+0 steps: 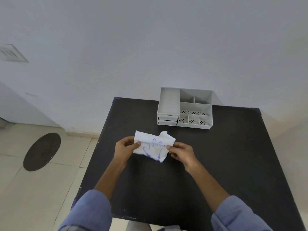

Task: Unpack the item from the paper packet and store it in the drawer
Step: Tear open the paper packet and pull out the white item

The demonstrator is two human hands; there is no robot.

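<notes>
A crumpled white paper packet (153,145) with blue print is held above the middle of the black table (225,155). My left hand (124,148) pinches its left edge and my right hand (180,152) pinches its right edge. Whatever is inside the packet is hidden. At the table's far edge stands a grey desk organiser (185,108) with several open compartments on top. Two small drawers (168,120) sit stacked at its lower left front, both pushed in.
The table stands against a white wall. To the left lies a tiled floor with a dark oval mat (41,151). Blue sleeves cover both of my forearms.
</notes>
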